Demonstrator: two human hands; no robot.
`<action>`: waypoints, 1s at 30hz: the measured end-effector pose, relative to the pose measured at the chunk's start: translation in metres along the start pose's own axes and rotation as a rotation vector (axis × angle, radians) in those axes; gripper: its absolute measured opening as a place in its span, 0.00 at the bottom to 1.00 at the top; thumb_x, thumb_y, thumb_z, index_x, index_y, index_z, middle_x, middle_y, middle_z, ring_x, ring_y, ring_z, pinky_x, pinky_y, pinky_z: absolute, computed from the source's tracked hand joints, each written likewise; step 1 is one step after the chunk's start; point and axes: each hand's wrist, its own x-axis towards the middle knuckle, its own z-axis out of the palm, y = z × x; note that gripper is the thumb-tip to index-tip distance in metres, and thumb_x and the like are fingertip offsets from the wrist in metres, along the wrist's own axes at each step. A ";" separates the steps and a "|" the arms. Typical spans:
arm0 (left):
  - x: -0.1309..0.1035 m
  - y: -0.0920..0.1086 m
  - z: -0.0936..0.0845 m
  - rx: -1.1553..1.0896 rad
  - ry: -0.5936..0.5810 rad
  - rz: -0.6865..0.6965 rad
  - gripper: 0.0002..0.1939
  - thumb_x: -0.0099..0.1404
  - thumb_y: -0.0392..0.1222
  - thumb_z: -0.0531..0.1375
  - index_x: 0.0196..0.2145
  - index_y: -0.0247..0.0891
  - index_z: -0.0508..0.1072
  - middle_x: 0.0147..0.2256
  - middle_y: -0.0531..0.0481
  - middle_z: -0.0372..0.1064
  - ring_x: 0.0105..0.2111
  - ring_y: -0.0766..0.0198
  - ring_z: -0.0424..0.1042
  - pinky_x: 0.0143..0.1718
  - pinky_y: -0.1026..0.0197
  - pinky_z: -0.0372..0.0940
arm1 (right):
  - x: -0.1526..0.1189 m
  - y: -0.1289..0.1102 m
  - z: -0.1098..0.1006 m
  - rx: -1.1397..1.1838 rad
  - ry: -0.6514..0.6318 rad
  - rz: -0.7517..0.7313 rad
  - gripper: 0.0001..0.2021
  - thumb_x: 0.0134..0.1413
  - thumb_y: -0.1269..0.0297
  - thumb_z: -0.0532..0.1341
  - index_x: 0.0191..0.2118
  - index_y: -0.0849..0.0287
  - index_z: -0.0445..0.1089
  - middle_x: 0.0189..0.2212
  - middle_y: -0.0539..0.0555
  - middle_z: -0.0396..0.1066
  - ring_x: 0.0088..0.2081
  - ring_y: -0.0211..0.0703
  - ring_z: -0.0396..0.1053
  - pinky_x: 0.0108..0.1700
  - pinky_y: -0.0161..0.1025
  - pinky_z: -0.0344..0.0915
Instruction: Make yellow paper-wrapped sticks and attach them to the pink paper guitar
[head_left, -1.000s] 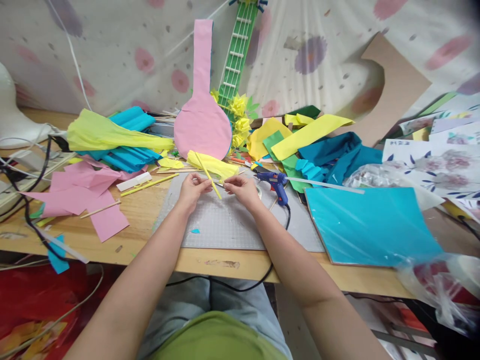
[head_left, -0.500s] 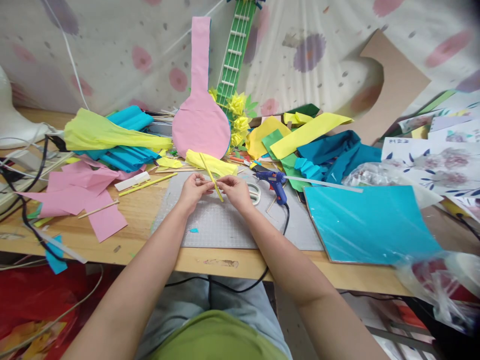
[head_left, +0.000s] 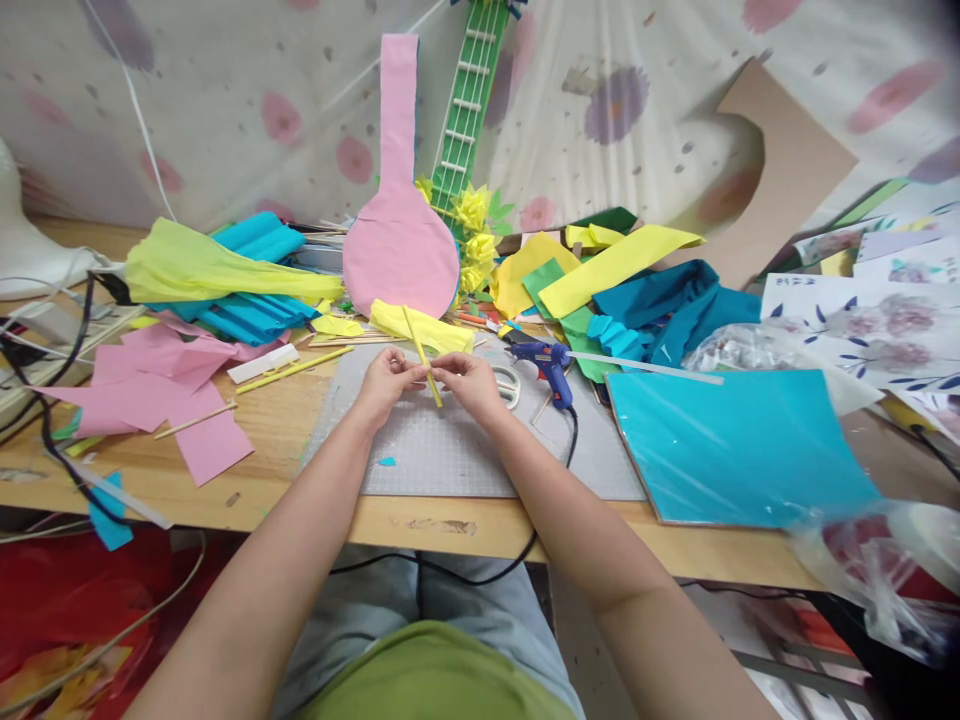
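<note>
Between my two hands a thin yellow stick, apparently paper-wrapped, is held tilted over the grey cutting mat. My left hand pinches it from the left with closed fingers. From the right, my right hand grips the same stick, fingertips almost meeting the left ones. Scissors with pale handles lie on the mat just beyond my right hand, partly hidden by it. Behind the hands are a rolled strip of yellow crepe paper and a pink guitar-shaped piece standing upright.
A blue glue gun with a black cord lies right of the scissors. Further right is a blue sheet. Pink paper and another yellow stick lie on the left. Coloured crepe paper is heaped at the back.
The yellow stick has tilted slightly more upright, its lower end shifting a little left. Both hands keep nearly the same place and grip.
</note>
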 end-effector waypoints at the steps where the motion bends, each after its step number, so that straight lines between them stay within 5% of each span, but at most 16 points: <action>1: 0.000 0.001 0.001 0.000 -0.002 -0.003 0.25 0.37 0.38 0.68 0.25 0.38 0.54 0.19 0.57 0.67 0.20 0.69 0.68 0.25 0.64 0.66 | 0.001 0.001 -0.001 0.039 -0.017 0.012 0.07 0.39 0.65 0.61 0.29 0.60 0.70 0.25 0.50 0.71 0.26 0.35 0.67 0.29 0.34 0.65; 11: -0.001 0.002 0.001 0.003 0.008 -0.020 0.26 0.36 0.38 0.68 0.25 0.38 0.53 0.19 0.56 0.68 0.22 0.65 0.70 0.23 0.63 0.66 | 0.004 -0.008 -0.015 0.359 -0.082 0.084 0.13 0.32 0.64 0.66 0.29 0.59 0.65 0.22 0.47 0.69 0.26 0.34 0.67 0.25 0.30 0.61; 15: 0.000 0.001 0.000 -0.014 0.046 -0.028 0.24 0.36 0.37 0.68 0.25 0.38 0.54 0.19 0.57 0.67 0.22 0.66 0.70 0.24 0.62 0.67 | 0.006 -0.013 -0.028 0.507 -0.002 0.117 0.14 0.32 0.62 0.65 0.30 0.58 0.63 0.26 0.47 0.69 0.27 0.33 0.67 0.27 0.30 0.61; 20: 0.004 0.003 -0.005 -0.087 0.176 0.017 0.20 0.39 0.35 0.66 0.25 0.37 0.57 0.21 0.57 0.66 0.24 0.67 0.71 0.26 0.63 0.67 | 0.008 -0.004 -0.035 0.020 0.183 -0.017 0.06 0.39 0.65 0.60 0.27 0.58 0.63 0.24 0.48 0.66 0.27 0.35 0.64 0.30 0.35 0.62; 24: 0.007 0.006 -0.010 -0.169 0.284 0.059 0.18 0.42 0.34 0.65 0.26 0.37 0.58 0.24 0.56 0.67 0.26 0.68 0.71 0.29 0.64 0.67 | 0.005 0.003 -0.028 -0.517 0.074 -0.114 0.03 0.40 0.67 0.60 0.26 0.58 0.67 0.26 0.50 0.68 0.29 0.36 0.63 0.34 0.37 0.59; 27: 0.006 0.007 -0.009 -0.178 0.249 0.058 0.18 0.42 0.34 0.65 0.27 0.37 0.58 0.24 0.56 0.68 0.27 0.67 0.72 0.30 0.64 0.66 | 0.003 0.001 -0.022 -0.542 0.046 -0.169 0.07 0.46 0.62 0.58 0.27 0.59 0.68 0.28 0.51 0.69 0.30 0.37 0.63 0.35 0.36 0.59; 30: 0.003 0.007 -0.006 -0.142 0.172 0.041 0.19 0.41 0.35 0.66 0.27 0.37 0.58 0.24 0.55 0.69 0.27 0.67 0.72 0.30 0.63 0.66 | 0.001 -0.002 -0.016 -0.299 -0.074 -0.101 0.16 0.53 0.54 0.50 0.30 0.60 0.68 0.26 0.52 0.69 0.28 0.36 0.64 0.31 0.34 0.59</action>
